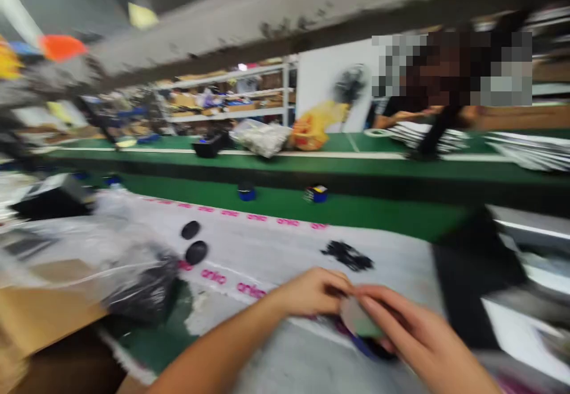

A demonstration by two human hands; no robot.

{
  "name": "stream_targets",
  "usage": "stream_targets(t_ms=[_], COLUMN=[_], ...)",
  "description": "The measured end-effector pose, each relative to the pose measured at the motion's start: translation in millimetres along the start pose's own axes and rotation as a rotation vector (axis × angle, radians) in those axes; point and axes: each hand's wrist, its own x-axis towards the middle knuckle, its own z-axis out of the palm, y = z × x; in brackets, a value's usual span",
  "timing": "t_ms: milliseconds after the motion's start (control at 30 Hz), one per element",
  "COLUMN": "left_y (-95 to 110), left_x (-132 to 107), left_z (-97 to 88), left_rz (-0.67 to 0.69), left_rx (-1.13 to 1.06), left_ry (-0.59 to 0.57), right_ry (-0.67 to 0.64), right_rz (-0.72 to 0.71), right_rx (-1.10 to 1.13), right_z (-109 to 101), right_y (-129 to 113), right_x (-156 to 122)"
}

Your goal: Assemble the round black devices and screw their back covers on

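My left hand (312, 292) and my right hand (414, 329) meet low in the middle of the view, their fingers pinching a pale greenish round disc (360, 318). The picture is blurred, so the disc's material is hard to tell. Below it lies a dark object with a blue edge (369, 346), partly hidden by my right hand. Both hands are over a white sheet with pink printing (249, 245). On that sheet, to the left, lie two black oval pieces (195, 241), and a black clump (347, 256) sits just beyond my hands.
A clear plastic bag with black contents (142, 281) lies left, beside cardboard (40, 305). A dark panel (472, 281) stands right. Two small blue containers (276, 192) sit beyond the sheet. On the far green bench, a co-worker's arm (401, 118) reaches near stacked white sheets (427, 136).
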Motion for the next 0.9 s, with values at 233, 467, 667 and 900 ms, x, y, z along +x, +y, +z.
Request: stream_targets(t_ms=[233, 467, 667, 900], left_y=[1, 4, 5, 3], left_x=[-3, -5, -6, -6], left_z=[-4.3, -2.2, -0.3, -5.5], left_rz=[-0.057, -0.080, -0.073, -0.088], left_rx=[-0.077, -0.056, -0.084, -0.137], left_ry=[-0.059, 0.000, 0.056, 0.108], right_ry=[-0.124, -0.163, -0.049, -0.030], right_rz=[0.224, 0.206, -0.109, -0.326], right_rx=[0.229, 0.336, -0.125, -0.397], right_z=[-22, -23, -16, -15], right_y=[-23, -20, -28, -24], right_x=[1, -4, -12, -14])
